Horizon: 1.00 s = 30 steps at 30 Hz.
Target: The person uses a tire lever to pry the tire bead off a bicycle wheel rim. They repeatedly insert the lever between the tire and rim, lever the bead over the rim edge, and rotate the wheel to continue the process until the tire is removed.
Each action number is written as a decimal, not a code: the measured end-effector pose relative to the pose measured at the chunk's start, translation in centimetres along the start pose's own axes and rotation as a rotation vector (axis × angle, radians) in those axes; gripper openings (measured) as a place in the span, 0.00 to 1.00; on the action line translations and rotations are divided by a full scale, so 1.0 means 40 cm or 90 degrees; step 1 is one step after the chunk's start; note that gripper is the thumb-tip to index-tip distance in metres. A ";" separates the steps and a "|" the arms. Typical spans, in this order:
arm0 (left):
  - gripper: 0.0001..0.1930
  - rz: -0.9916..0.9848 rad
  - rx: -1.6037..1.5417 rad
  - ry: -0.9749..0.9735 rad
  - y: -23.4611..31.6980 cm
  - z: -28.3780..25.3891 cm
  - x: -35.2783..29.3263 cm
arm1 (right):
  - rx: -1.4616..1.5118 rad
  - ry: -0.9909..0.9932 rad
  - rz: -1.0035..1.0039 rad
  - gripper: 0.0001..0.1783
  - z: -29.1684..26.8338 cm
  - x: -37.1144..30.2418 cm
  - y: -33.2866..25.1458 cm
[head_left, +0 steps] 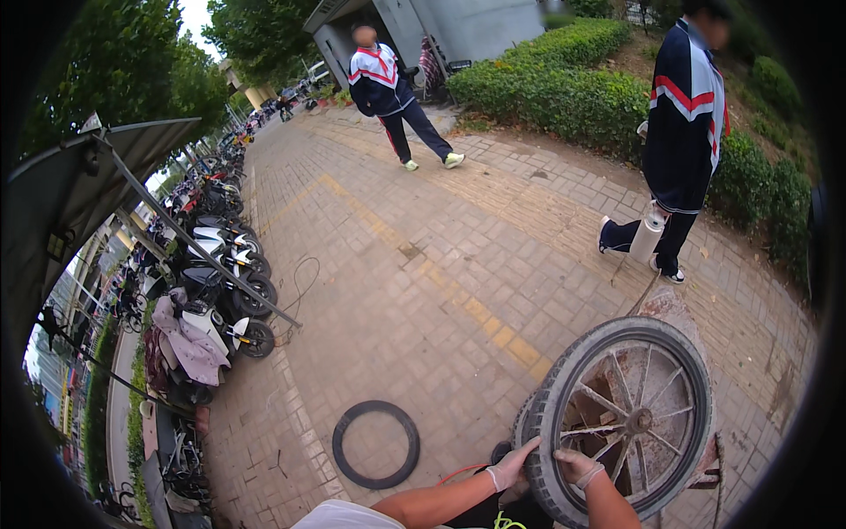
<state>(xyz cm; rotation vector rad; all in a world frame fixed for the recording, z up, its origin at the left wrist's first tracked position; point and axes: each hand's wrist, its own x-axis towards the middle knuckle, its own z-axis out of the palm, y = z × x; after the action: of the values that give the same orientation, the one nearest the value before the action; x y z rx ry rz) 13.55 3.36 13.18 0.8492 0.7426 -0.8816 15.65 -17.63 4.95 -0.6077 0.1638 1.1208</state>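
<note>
A spoked wheel (623, 375) with a black tire stands tilted at the lower right, its spokes and hub dusty and rusty. My left hand (513, 464), in a pale glove, presses against the outer tread at the tire's near left side. My right hand (577, 467), also gloved, reaches through to the inner edge of the rim, its fingers curled over the tire's sidewall. Between them the two hands grip the tire from both sides. Part of another dark tire shows behind the wheel's left edge. Some fingertips are hidden by the tire.
A loose black tire (376, 406) lies flat on the brick paving to the left. A rusty stand (679, 310) is behind the wheel. Two people in school uniforms walk past, one carrying a white bottle (648, 234). Parked scooters (231, 264) line the left; a hedge (546, 79) borders the far side.
</note>
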 end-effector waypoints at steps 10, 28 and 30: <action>0.50 -0.006 0.036 0.039 0.030 -0.012 0.009 | -0.036 0.090 0.083 0.29 -0.021 -0.006 0.027; 0.39 -0.024 -0.146 0.006 -0.097 -0.039 0.008 | 0.001 0.047 0.026 0.29 0.060 0.073 -0.049; 0.44 -0.002 -0.106 -0.016 -0.066 -0.023 -0.023 | -0.028 0.086 0.088 0.29 0.045 0.056 -0.044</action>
<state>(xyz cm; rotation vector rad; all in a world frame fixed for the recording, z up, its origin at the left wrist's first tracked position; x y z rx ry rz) 10.65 3.48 12.70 0.6892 0.7847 -0.8201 17.87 -15.42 6.14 -0.7200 0.3026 1.2195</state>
